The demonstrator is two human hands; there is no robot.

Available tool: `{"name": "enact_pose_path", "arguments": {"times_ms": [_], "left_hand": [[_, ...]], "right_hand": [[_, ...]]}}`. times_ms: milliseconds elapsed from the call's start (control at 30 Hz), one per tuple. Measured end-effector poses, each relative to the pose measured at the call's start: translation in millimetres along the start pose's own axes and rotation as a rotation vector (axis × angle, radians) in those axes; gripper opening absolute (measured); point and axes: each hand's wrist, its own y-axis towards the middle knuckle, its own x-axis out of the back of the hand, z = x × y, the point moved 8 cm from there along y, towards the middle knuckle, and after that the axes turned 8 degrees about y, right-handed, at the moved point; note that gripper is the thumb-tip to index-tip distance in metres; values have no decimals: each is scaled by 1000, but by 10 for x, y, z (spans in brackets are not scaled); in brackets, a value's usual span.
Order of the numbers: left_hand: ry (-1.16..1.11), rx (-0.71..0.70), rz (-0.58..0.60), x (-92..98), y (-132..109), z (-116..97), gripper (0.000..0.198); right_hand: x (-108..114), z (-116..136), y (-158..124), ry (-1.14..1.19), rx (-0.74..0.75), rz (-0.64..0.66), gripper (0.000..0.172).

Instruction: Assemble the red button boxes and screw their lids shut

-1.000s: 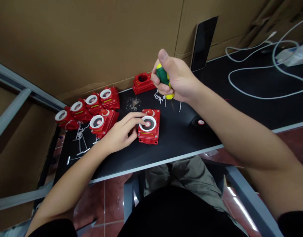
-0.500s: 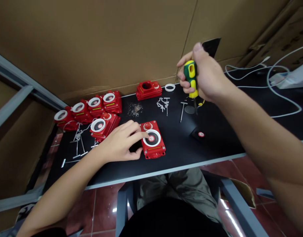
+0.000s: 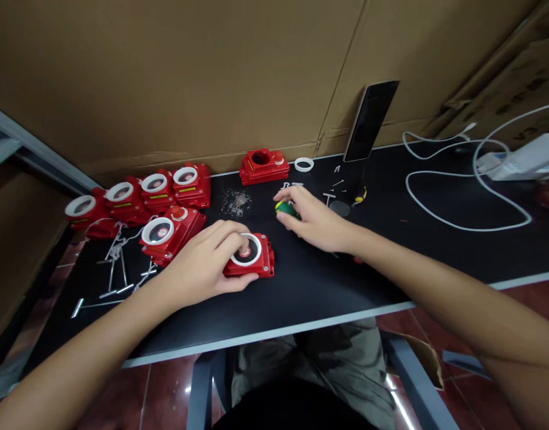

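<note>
On the black table, a red box (image 3: pixel 268 267) has a white ring around a round dark window. My left hand (image 3: pixel 211 257) grips it, thumb along the near side, a fingertip on the window. Just right of it, above the tabletop, my right hand (image 3: pixel 310 220) is closed around a screwdriver (image 3: pixel 285 208) with a green and yellow handle; its shaft is hidden. Left of my left hand lies a similar red box (image 3: pixel 184 226), tilted and with a red knob. Farther back stands a red box (image 3: pixel 264 169) with an open round hole, beside a loose white ring (image 3: pixel 304 164).
Several red boxes (image 3: pixel 154 194) line the left back. Metal T-shaped rods (image 3: pixel 113 272) with white cords lie at the left. Debris (image 3: pixel 236 203) is scattered mid-table. A phone (image 3: pixel 370 122) leans on the cardboard wall (image 3: pixel 211 71); a white cable (image 3: pixel 462 227) curls at right.
My right hand has swung down and left with the screwdriver, from raised at the right to near the red box. My left hand has turned the box, its knob end now hidden.
</note>
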Motion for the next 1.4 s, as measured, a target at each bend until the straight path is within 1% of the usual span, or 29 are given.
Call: {"name": "enact_pose_path", "arguments": {"times_ms": [100,167,233,300,367,433,467,500,533,567,600,633,667,700,733,767,833,933,1000,1100,1267,1400], "left_hand": [[0,42,-10,-4,-7,34,37],[3,47,-12,-10,-7,38,38],[11,39,-14,-14,-7,36,38],[14,30,-10,-17,-7,36,37],[11,27,-8,-15,-8,40,36],[9,34,-2,-14,-8,48,36],[14,41,1,-13,-8,52,36],[23,48,5,-13,-9,55,36],[35,54,8,-13,-10,57,36],[49,60,8,-12,-11,58,35],[62,66,6,-10,-13,58,34],[74,71,0,-5,-15,57,34],[84,74,-6,0,-16,54,33],[92,76,-10,4,-17,51,32],[100,79,-12,6,-18,48,31],[107,79,-13,9,-18,44,30],[116,83,-10,10,-18,41,28],[114,83,-10,13,-18,39,26],[109,75,-12,13,-14,35,27],[107,69,-8,9,-6,31,29],[114,68,-4,21,3,26,29],[114,66,8,14,5,22,29]], "right_hand": [[-185,124,-72,-101,143,126,39],[-268,173,-125,-148,200,193,42],[-326,202,-161,-188,232,227,45],[-347,233,-168,-222,255,243,49],[-278,276,-141,-254,278,250,46],[-59,310,-82,-291,293,233,34],[119,310,-42,-315,288,204,24],[337,293,1,-339,271,158,23],[588,248,44,-372,232,89,26],[864,151,84,-437,138,-2,26],[1099,34,107,-528,39,-51,25],[1272,-87,118,-624,-44,-52,25],[1391,-207,122,-695,-113,-27,25],[1477,-295,124,-711,-144,-21,24],[1514,-374,125,-726,-165,-5,23],[1515,-437,129,-727,-174,11,22],[1446,-523,144,-725,-175,43,19],[1301,-588,179,-737,-162,82,20],[1241,-611,202,-749,-146,91,22],[1216,-649,224,-765,-128,84,22],[1217,-688,239,-759,-119,39,14],[1192,-685,258,-735,-107,19,12]]}}
